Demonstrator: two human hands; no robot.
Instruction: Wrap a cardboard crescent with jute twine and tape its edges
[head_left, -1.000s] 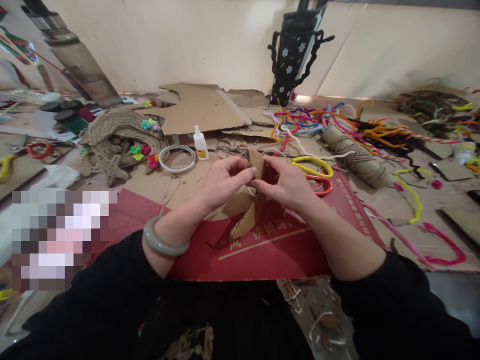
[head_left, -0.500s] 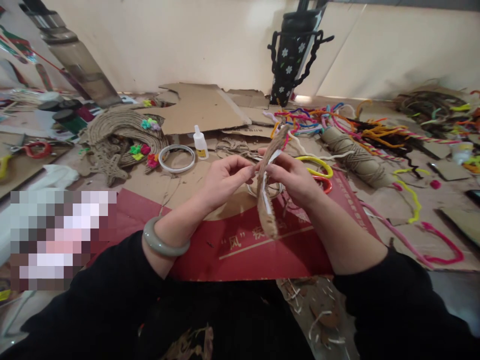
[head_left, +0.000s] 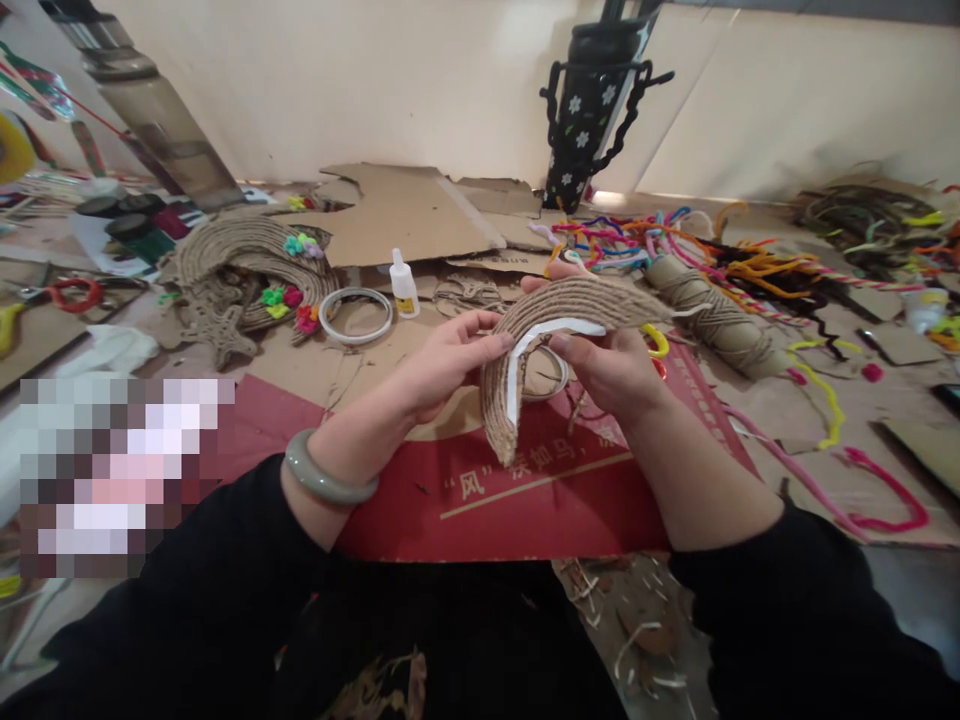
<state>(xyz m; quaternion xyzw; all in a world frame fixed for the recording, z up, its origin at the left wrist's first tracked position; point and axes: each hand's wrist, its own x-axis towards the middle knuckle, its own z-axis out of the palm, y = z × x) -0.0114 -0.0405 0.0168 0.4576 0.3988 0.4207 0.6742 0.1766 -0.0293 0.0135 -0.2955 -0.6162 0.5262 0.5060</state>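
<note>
A curved cardboard arch [head_left: 559, 305] wrapped in brown twine, with a white strip along its inner edge, is held up over the red cardboard sheet [head_left: 525, 500]. My left hand [head_left: 442, 365] pinches its inner left side with thumb and fingers. My right hand [head_left: 611, 365] grips the arch from behind and below, fingers closed round it. A grey-green bangle [head_left: 326, 480] sits on my left wrist.
A small glue bottle [head_left: 403, 285] and a roll of white tape [head_left: 355, 315] lie behind my hands. A finished twine rainbow with pompoms [head_left: 247, 270] is at left, a twine spool [head_left: 709, 315], scissors and coloured pipe cleaners [head_left: 652, 240] at right.
The arch turned from its plain cardboard back, through edge-on, to its twine-wrapped face toward me. Both hands kept hold and rose slightly.
</note>
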